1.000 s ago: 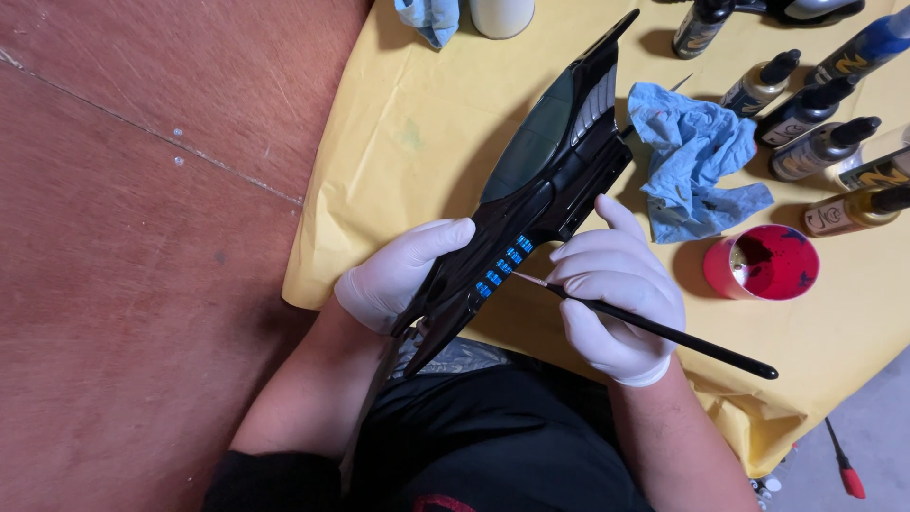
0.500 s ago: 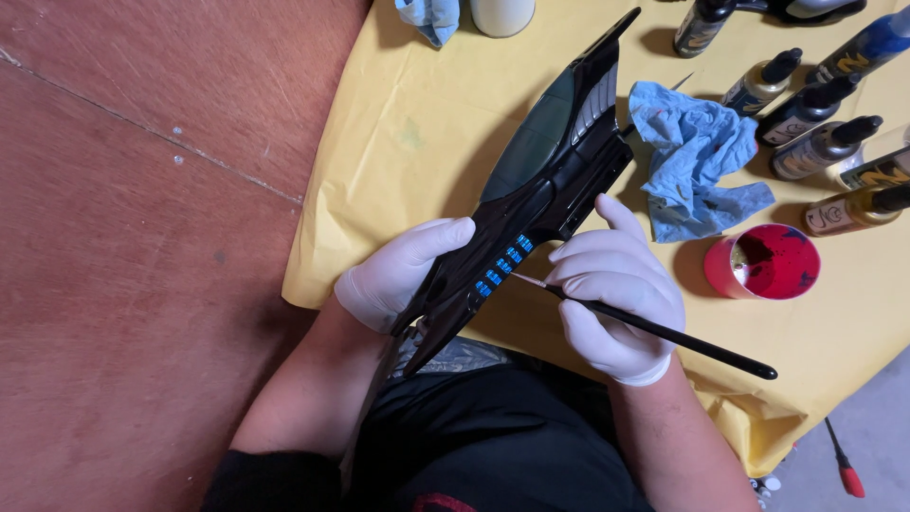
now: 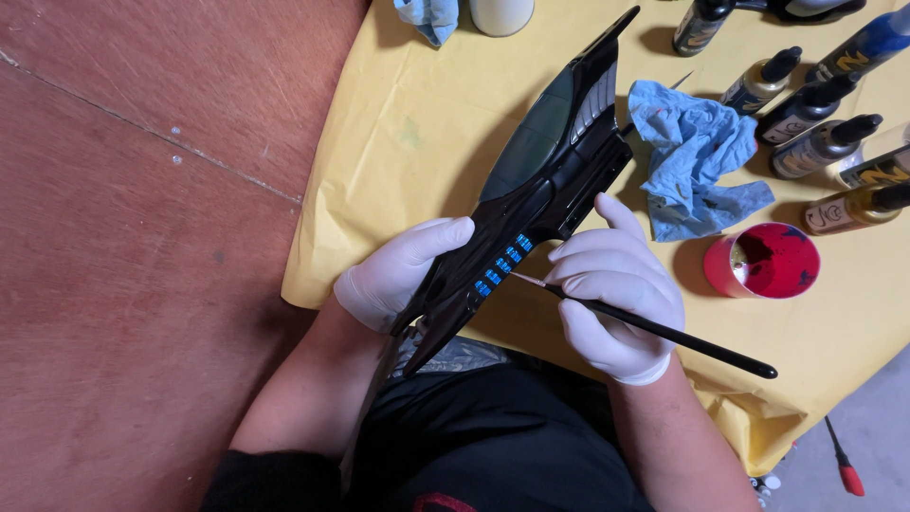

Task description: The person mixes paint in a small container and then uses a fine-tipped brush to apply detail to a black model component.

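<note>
Head view looks down on a long black model craft [image 3: 545,180] held slanted over the near edge of the yellow-covered counter [image 3: 398,142]; the left hand [image 3: 398,270], fingers clamped on its hull, steadies it so the blue windows [image 3: 500,268] face up; the right hand [image 3: 616,284] pinches a thin brush [image 3: 664,329], tip at those windows; a red paint cup [image 3: 763,261] sits just right, within easy reach, bottles [image 3: 825,142] farther off.

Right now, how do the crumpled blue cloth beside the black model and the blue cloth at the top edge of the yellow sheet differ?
The crumpled blue cloth lies whole in view, spread beside the glossy black model; the blue cloth at the top edge is cut off by the frame. The first sits by the small paint bottles, the second beside a white container. Both are light blue, rumpled, untouched, on the yellow sheet.
</note>
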